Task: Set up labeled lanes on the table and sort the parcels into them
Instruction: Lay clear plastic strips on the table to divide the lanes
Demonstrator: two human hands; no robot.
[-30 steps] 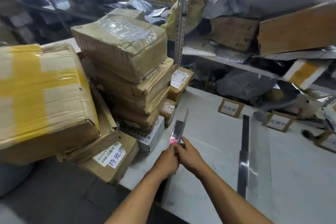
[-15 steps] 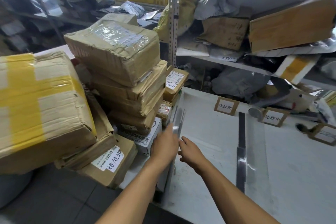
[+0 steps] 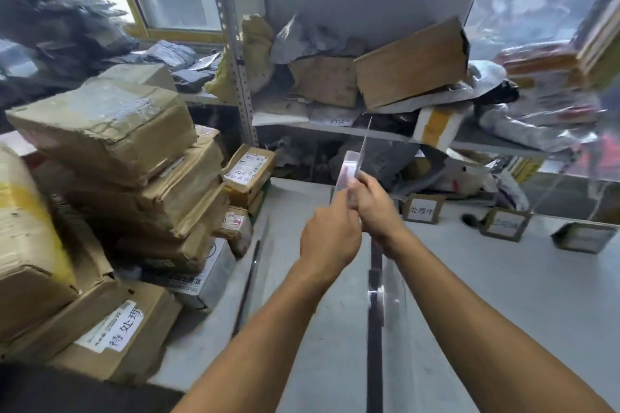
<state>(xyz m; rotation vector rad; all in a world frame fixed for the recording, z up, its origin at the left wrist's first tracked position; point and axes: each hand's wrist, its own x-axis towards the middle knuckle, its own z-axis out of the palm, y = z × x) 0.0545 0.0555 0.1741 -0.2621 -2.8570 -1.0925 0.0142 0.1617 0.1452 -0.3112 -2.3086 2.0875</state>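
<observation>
Both hands met above the bench point(image 3: 503, 295); the left hand point(image 3: 330, 238) and right hand point(image 3: 375, 208) each pinched a clear strip point(image 3: 350, 166) rising from their grip. Left of the grip stood stacked parcels point(image 3: 110, 144); beyond-right, label cards point(image 3: 423, 209).

Brown corrugated cardboard parcels point(image 3: 110, 131) are showing creased, matt faces, the top one carrying glossy clear tape. The table point(image 3: 503, 295) is presenting a smooth, pale, faintly shiny surface, crossed by a dark glossy strip point(image 3: 374, 339). Both hands are holding a thin transparent plastic strip point(image 3: 355, 164), which is catching the light.
</observation>
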